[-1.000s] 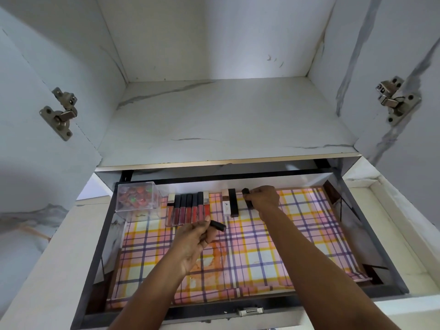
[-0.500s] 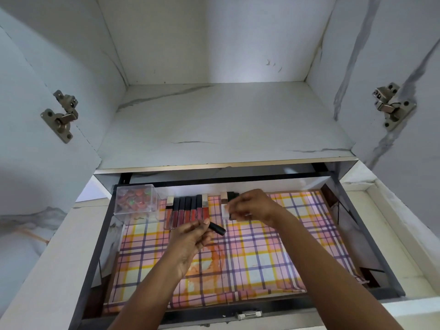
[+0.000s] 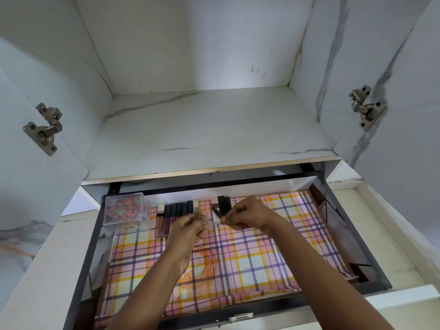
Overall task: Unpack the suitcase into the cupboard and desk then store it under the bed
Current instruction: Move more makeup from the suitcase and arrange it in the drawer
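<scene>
In the head view, a cupboard (image 3: 202, 129) stands open, with a hinge (image 3: 45, 128) on the left door and another hinge (image 3: 365, 107) on the right door. Its marble-pattern shelf is above a pulled-out drawer (image 3: 352, 232). The drawer floor has a checked liner (image 3: 238, 263) in pink, yellow and purple.

At the back left corner of the drawer sits a clear box (image 3: 126, 210) with small red and green pieces inside. Just right of it a row of lip gloss tubes (image 3: 176, 215) lies side by side, black caps to the back. A few more tubes (image 3: 222, 204) lie right of this row, with a small gap between the two groups.

The left hand (image 3: 190, 228) is over the near end of the row, fingers curled; whether it grasps something I cannot tell. The right hand (image 3: 247, 214) is beside it, over the second group, and pinches a slim black tube (image 3: 217, 213) between thumb and fingers. This tube is tilted and lies against the second group. The two hands are near each other, almost touching.
</scene>
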`<state>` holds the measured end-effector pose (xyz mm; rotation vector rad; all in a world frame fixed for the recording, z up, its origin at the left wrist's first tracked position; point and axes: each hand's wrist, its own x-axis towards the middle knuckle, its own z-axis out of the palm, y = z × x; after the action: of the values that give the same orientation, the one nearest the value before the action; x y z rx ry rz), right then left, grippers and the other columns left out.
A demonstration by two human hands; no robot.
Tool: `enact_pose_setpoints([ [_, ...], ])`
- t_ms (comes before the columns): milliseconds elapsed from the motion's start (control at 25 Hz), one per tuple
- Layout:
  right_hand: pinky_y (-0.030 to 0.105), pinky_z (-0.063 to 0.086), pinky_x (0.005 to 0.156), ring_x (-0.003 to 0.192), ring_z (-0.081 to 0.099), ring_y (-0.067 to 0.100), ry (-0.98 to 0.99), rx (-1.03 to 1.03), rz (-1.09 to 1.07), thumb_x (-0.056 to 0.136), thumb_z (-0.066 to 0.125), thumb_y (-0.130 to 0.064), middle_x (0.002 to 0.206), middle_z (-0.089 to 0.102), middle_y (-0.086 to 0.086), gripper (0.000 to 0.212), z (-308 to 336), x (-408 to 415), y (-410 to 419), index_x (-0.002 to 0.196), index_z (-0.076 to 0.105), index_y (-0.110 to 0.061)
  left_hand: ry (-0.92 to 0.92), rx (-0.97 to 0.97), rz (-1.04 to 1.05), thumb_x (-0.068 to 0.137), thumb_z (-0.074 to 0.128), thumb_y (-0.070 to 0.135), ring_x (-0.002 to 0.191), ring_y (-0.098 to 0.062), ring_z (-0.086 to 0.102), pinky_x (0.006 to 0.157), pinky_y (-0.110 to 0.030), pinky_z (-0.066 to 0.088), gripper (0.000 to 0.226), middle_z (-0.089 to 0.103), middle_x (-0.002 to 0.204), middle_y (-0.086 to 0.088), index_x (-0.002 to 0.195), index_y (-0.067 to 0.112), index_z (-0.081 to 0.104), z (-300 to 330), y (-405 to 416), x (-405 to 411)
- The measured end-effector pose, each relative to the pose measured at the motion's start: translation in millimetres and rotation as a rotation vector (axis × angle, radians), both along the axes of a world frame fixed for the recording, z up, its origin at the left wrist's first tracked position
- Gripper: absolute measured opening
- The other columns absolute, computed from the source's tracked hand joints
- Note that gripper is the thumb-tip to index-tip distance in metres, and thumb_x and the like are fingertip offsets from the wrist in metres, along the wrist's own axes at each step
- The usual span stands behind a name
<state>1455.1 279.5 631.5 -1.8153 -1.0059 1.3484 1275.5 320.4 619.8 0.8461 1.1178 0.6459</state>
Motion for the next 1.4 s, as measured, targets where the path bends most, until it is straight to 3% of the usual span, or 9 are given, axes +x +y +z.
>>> enact_pose_setpoints([
  [120, 0.032, 0.056, 0.075, 0.065, 0.060, 0.014, -0.158, -0.121, -0.360, 0.078, 0.076, -0.019, 0.072, 0.066, 0.007, 0.020, -33, 22, 11, 0.083, 0.069, 0.000, 0.037, -0.026, 0.008, 0.090, 0.060, 0.013, 0.099, -0.024, 0.065, 0.078, -0.027, 0.051, 0.013, 0.068, 0.103, -0.011, 0.101, 0.009, 0.065, -1, -5, -6],
  [240, 0.032, 0.053, 0.069, 0.061, 0.060, 0.018, -0.304, -0.231, -0.478, 0.073, 0.079, -0.028, 0.076, 0.069, 0.010, 0.030, -62, 32, 23, 0.083, 0.067, -0.003, 0.107, -0.051, 0.026, 0.089, 0.061, 0.018, 0.096, -0.025, 0.065, 0.072, -0.027, 0.050, 0.011, 0.069, 0.100, -0.012, 0.095, 0.009, 0.065, -1, -12, -16],
  [480, 0.022, 0.048, 0.047, 0.053, 0.060, 0.014, -0.214, -0.241, -0.490, 0.075, 0.078, -0.017, 0.083, 0.070, 0.014, 0.024, -79, 26, 44, 0.086, 0.063, -0.001, 0.152, -0.070, 0.082, 0.092, 0.058, 0.019, 0.093, -0.023, 0.066, 0.077, -0.029, 0.050, 0.011, 0.070, 0.098, -0.010, 0.094, 0.012, 0.065, 5, -27, -28],
  [680, 0.031, 0.053, 0.062, 0.075, 0.068, 0.026, -0.224, -0.222, -0.448, 0.078, 0.075, -0.022, 0.085, 0.070, 0.016, 0.027, -86, 26, 52, 0.088, 0.065, 0.000, 0.180, -0.092, 0.170, 0.091, 0.059, 0.021, 0.095, -0.023, 0.066, 0.076, -0.028, 0.050, 0.016, 0.070, 0.099, -0.011, 0.101, 0.010, 0.065, 12, -42, -34],
  [840, 0.031, 0.051, 0.058, 0.064, 0.061, 0.023, -0.066, -0.114, -0.463, 0.085, 0.068, -0.016, 0.074, 0.065, 0.015, 0.017, -57, 11, 33, 0.076, 0.063, -0.002, 0.122, -0.072, 0.266, 0.091, 0.057, 0.019, 0.094, -0.024, 0.066, 0.076, -0.029, 0.050, 0.016, 0.070, 0.098, -0.011, 0.100, 0.009, 0.065, 25, -55, -53],
  [1000, 0.025, 0.048, 0.060, 0.064, 0.059, 0.017, 0.240, 0.137, -0.236, 0.090, 0.060, -0.011, 0.072, 0.063, 0.011, 0.015, 31, -78, -14, 0.083, 0.067, 0.000, 0.035, 0.044, 0.382, 0.092, 0.055, 0.014, 0.087, -0.023, 0.066, 0.075, -0.028, 0.049, 0.015, 0.070, 0.090, -0.011, 0.098, 0.006, 0.065, 51, -84, -109],
  [1160, 0.016, 0.047, 0.058, 0.065, 0.061, 0.012, 0.338, 0.314, 0.145, 0.092, 0.056, -0.017, 0.073, 0.069, 0.006, 0.022, 79, -219, -76, 0.081, 0.072, -0.005, 0.166, 0.244, 0.463, 0.091, 0.056, 0.017, 0.079, -0.018, 0.065, 0.074, -0.028, 0.047, 0.016, 0.072, 0.085, -0.007, 0.096, 0.006, 0.067, 67, -146, -213],
  [1400, 0.020, 0.049, 0.063, 0.070, 0.061, 0.014, 0.457, 0.093, 0.715, 0.093, 0.056, -0.025, 0.079, 0.068, 0.008, 0.029, 68, -481, -166, 0.091, 0.070, 0.000, 0.320, 0.164, 1.043, 0.092, 0.056, 0.017, 0.077, -0.020, 0.061, 0.073, -0.030, 0.046, 0.013, 0.070, 0.083, -0.008, 0.090, 0.009, 0.066, 52, -321, -449],
])
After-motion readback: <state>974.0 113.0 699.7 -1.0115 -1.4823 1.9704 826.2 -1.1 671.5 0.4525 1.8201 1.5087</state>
